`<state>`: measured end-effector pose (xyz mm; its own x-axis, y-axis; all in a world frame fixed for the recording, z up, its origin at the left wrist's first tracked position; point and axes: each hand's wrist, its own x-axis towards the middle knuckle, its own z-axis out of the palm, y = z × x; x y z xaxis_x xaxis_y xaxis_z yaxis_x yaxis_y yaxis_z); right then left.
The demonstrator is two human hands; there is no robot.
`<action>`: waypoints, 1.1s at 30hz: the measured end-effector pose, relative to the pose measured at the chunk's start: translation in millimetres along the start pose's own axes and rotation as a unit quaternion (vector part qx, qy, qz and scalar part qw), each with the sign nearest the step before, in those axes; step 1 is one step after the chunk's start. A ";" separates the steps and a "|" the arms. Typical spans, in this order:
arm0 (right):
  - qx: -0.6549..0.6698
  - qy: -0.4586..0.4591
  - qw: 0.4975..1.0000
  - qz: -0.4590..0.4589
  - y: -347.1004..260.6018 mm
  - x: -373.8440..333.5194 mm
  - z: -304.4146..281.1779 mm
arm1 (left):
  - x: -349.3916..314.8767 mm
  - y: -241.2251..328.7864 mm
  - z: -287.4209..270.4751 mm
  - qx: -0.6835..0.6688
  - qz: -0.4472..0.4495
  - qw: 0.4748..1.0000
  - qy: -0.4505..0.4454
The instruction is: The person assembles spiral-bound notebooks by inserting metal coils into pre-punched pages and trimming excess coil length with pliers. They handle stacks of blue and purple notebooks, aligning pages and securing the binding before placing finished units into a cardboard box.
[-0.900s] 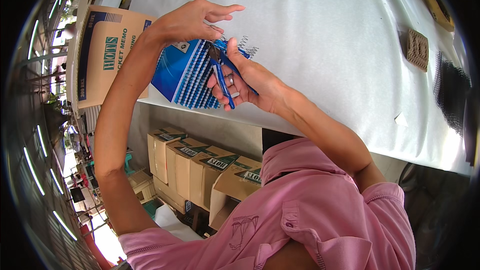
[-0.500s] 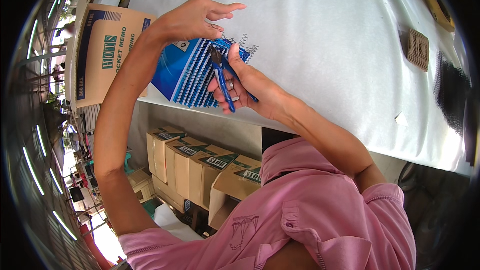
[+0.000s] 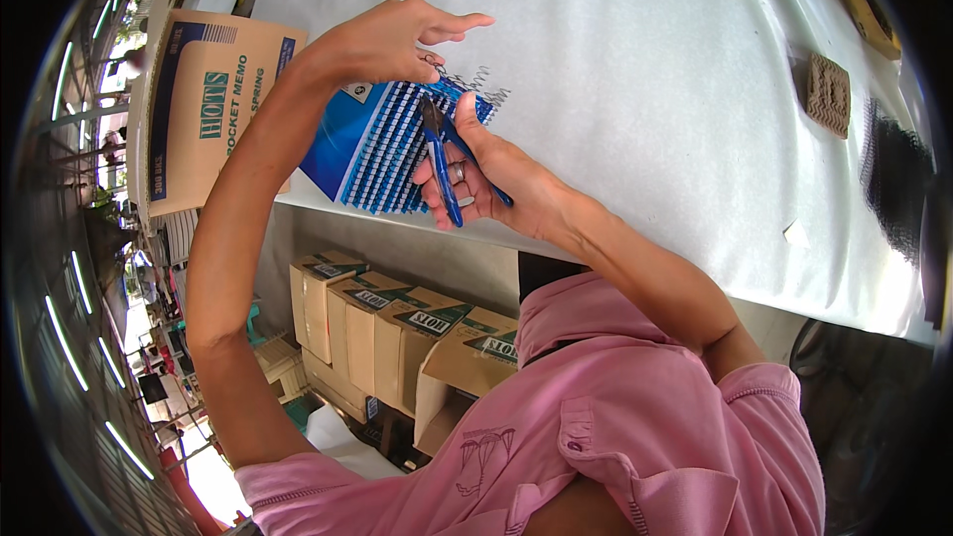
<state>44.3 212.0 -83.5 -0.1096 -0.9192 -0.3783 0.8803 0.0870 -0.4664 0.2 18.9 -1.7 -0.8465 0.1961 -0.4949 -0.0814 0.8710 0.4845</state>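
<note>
A stack of blue spiral memo pads (image 3: pixel 382 154) lies at the table's near left part, with rows of spiral binding showing. Loose ends of coiled wire (image 3: pixel 481 79) stick out past its far right edge. Over the far edge, my left hand (image 3: pixel 392 40) is bent at the wrist. Its index finger points right, and the thumb, apart from the fingers, rests by the wire ends at the pads. My right hand (image 3: pixel 486 164), palm up, holds blue-handled cutting pliers (image 3: pixel 442 164) with the dark jaws over the bindings. Whether the jaws touch a wire cannot be made out.
A brown carton (image 3: pixel 213 119) stands left of the pads on the pale covered table (image 3: pixel 645 89). A ridged brown block (image 3: pixel 827 96) and black mesh (image 3: pixel 893 184) lie at the right. Several cartons (image 3: pixel 397 333) sit below the table's near edge.
My left hand has shifted slightly to the right, its thumb still by the wire ends. The pliers have moved only a little in my right hand, and the pads stay in place.
</note>
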 end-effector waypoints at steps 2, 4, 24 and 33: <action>0.018 -0.002 1.000 0.001 0.3 0.0 -0.2 | 1.0 -10.5 0.2 0.002 0.022 1.000 -0.002; 0.028 -0.025 0.999 0.008 -1.5 3.6 -5.9 | 3.8 -11.6 0.1 0.027 0.037 0.999 -0.001; -0.011 -0.022 0.999 0.029 6.8 1.9 -18.1 | 8.6 0.7 6.7 0.028 -0.027 0.998 -0.057; 0.016 -0.047 0.998 0.038 4.9 6.4 -23.4 | 23.6 3.8 13.4 0.101 -0.016 0.989 -0.110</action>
<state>37.1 215.5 -106.9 0.0009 -0.9423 -0.3348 0.8993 0.1472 -0.4118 -13.0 32.9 -21.2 -0.7091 0.2411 -0.6626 0.0193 0.9460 0.3236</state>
